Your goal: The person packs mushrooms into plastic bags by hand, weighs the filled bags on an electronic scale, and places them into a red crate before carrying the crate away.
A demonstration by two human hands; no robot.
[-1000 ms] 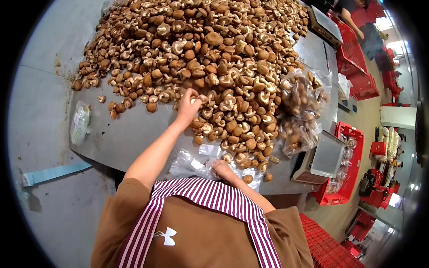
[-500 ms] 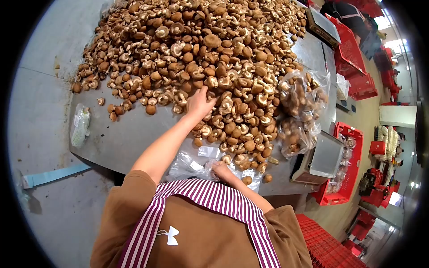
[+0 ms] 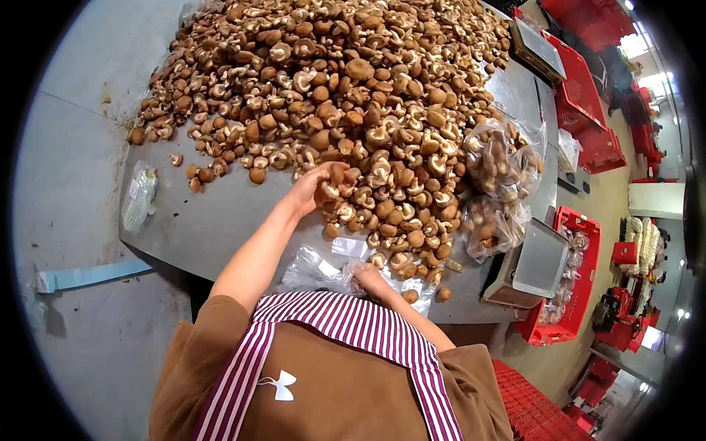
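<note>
A grey metal table carries a broad heap of brown mushrooms, dense at the far side and thinning to scattered ones nearer; a netted, plastic-wrapped bundle lies by its left edge; crumpled clear plastic and a white label lie at the near edge; two filled clear bags, an upper bag and a lower bag, touch right of the heap; a metal-topped device sits just beside the lower one.

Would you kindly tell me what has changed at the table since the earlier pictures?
The left hand has drawn back slightly toward the body from its reach over the pile and now appears to grip a mushroom. The right hand stays at the clear bag.
</note>
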